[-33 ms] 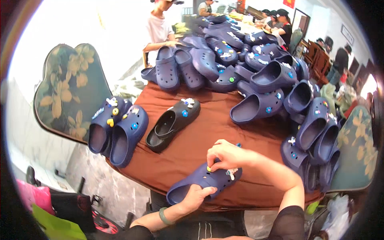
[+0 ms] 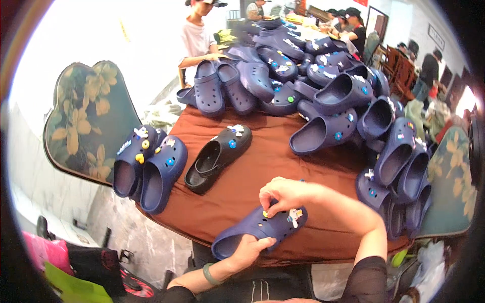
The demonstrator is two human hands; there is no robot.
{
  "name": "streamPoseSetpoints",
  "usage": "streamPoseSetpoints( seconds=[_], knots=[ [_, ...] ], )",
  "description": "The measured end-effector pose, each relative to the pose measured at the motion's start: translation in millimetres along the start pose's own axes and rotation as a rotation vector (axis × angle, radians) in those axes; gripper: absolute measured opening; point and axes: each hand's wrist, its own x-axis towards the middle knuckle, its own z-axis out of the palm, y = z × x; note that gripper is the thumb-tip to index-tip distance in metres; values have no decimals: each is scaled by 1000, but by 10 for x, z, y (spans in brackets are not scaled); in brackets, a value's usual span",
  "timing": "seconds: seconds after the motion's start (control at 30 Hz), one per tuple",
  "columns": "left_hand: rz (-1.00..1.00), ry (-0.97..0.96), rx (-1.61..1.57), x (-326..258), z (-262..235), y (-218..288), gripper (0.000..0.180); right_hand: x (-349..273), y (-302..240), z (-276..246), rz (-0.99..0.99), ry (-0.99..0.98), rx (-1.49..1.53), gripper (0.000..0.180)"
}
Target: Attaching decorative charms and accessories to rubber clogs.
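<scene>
Right hand [image 2: 283,196] pinching small yellow charm [image 2: 265,214] between thumb and fingertips, against upper of navy clog [image 2: 260,230]. Left hand [image 2: 247,251] gripping same clog near its opening, thumb outside, other fingers mostly hidden. Clog at near edge of brown cloth [image 2: 273,171], toe rightward, white figure charm [image 2: 294,218] on toe. Beyond: black clog [image 2: 218,159], decorated; farther, heaped navy clogs [image 2: 343,91].

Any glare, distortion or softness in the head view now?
Head view: upper-left background blown out to white; the near edge of the brown tablecloth bows and the corners go black; distant co-workers look soft; the navy clog in the left hand is clearer.
</scene>
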Motion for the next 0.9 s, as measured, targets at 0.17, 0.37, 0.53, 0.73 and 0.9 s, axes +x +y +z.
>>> streamPoseSetpoints(
  seconds=[0.17, 0.37, 0.53, 0.73, 0.9],
  knots=[
    [-24, -23, 76, -12, 48, -24, 54, 83, 98, -67, 90, -213, 104, 53],
    [16, -31, 31, 17, 5, -45, 53, 1, -78, 18, 208, -247, 94, 59],
    [-26, -43, 11, -19, -21, -73, 55, -17, -85, 178, 166, -109, -4, 57],
    [-1, -4, -110, 5, 70, 99, 56, -98, -31, 169, 146, -110, 28, 53],
    [-118, -26, -243, 12, -4, 175, 56, -134, 62, 242, 30, -16, 25, 48]
  ],
)
